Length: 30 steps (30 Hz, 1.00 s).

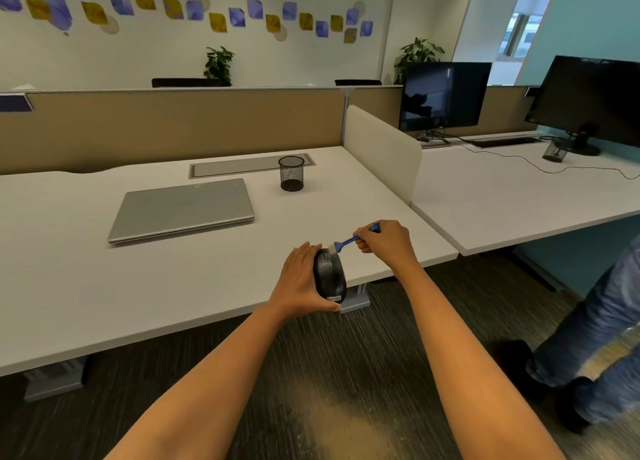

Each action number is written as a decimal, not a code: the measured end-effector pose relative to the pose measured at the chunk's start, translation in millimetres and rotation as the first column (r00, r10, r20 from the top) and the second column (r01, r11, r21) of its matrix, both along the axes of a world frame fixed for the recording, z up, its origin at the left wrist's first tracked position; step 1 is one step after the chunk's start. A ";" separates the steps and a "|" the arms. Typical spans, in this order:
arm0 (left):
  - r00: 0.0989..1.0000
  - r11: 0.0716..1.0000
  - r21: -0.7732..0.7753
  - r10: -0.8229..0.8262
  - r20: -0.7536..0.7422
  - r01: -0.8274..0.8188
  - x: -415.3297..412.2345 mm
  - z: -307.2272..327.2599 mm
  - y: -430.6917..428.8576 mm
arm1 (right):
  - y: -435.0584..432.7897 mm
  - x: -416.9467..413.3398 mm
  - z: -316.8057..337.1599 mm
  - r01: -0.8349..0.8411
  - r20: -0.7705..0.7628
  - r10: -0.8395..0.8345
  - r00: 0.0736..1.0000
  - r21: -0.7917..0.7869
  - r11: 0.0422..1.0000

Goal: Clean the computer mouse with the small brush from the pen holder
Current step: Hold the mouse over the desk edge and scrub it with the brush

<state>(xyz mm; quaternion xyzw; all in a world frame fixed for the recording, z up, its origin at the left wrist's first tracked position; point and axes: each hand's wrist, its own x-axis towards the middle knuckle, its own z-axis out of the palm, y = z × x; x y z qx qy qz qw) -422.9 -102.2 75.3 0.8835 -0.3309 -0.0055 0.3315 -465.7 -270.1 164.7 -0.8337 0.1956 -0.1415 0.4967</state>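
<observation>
My left hand (299, 281) grips a black computer mouse (329, 276), holding it tilted on its side just above the desk's front edge. My right hand (386, 243) pinches the blue handle of a small brush (349, 240). Its white bristles touch the front end of the mouse. The black mesh pen holder (291, 173) stands farther back on the desk and looks empty.
A shut silver laptop (181, 209) lies on the white desk (104, 279) to the left. A low white divider (382, 148) separates this desk from the right one, which carries two monitors (445, 96). A person's legs in jeans (588, 348) stand on the carpet at the right.
</observation>
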 end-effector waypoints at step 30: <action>0.999 0.999 -0.022 0.049 0.005 -0.049 5.2 1.6 6.6 | 8.2 -7.8 -9.6 -0.023 0.103 0.053 0.993 -0.275 0.961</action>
